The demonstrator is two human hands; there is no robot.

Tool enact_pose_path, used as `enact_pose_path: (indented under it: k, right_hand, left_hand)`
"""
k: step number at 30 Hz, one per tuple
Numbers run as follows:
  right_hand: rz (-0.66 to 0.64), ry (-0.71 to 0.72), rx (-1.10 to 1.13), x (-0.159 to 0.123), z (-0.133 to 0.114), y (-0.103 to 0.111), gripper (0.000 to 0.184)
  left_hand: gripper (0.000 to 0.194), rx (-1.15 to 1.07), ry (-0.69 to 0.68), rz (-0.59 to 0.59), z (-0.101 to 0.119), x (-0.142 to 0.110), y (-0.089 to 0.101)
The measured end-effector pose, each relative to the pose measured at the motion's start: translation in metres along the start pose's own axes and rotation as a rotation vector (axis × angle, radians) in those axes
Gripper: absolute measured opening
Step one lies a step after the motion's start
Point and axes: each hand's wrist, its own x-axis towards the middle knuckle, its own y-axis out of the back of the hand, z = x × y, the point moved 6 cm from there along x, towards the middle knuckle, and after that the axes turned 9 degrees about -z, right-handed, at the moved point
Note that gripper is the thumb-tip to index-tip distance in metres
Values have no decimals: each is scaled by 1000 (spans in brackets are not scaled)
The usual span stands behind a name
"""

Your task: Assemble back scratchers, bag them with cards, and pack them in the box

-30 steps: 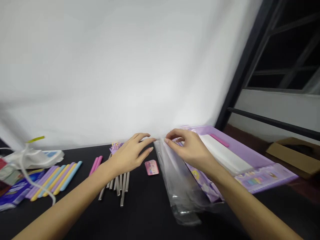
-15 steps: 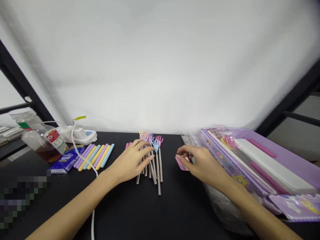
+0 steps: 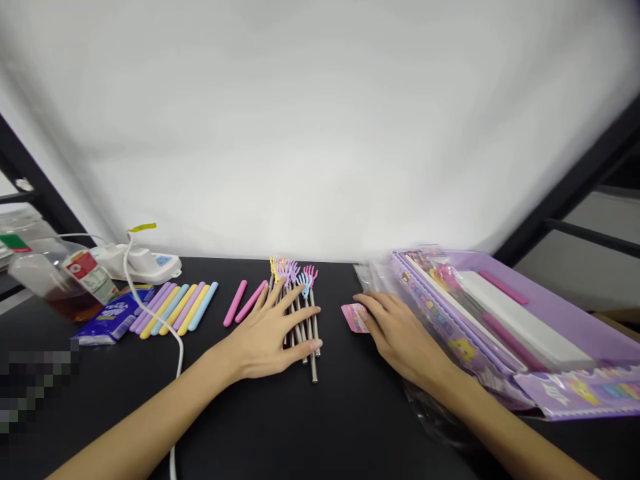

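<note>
My left hand (image 3: 273, 330) lies palm down with fingers spread across a bunch of back scratchers. Their thin metal rods (image 3: 314, 363) point toward me, partly hidden under the hand. The small hand-shaped heads, among them a blue one (image 3: 304, 285), a purple one (image 3: 286, 270) and a pink one (image 3: 311, 275), lie at the far end. On the right, my right hand (image 3: 393, 327) has its fingers closed at the right edge of a small pink printed card (image 3: 354, 319), low over the black table. Two pink handle tubes (image 3: 235, 303) rest left of the scratchers.
Several pastel tubes (image 3: 175, 310) lie in a row at left, beside a blue packet (image 3: 115, 319), a bottle (image 3: 50, 280) and a white power strip (image 3: 150, 265). A white cable (image 3: 177, 373) crosses the table (image 3: 300, 433). At right stands a purple display box (image 3: 500, 267) beside clear plastic (image 3: 373, 277).
My left hand has spread its fingers wider over the rods, uncovering the two pink tubes. The card now shows its printed face more fully. The whole view has shifted slightly.
</note>
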Motion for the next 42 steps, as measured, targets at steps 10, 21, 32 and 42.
enact_pose_path:
  k: [10, 21, 32, 42]
  right_hand:
    - [10, 5, 125, 16, -17, 52, 19]
    - [-291, -260, 256, 60, -66, -2, 15]
    - [-186, -363, 345, 64, -42, 20, 39]
    - [230, -222, 1380, 41, -5, 58, 24]
  left_hand:
    - [37, 194, 316, 278, -34, -3, 54]
    - [19, 310, 497, 108, -51, -9, 48]
    - [29, -61, 213, 364, -37, -6, 56]
    - [49, -6, -13, 244, 11, -3, 30]
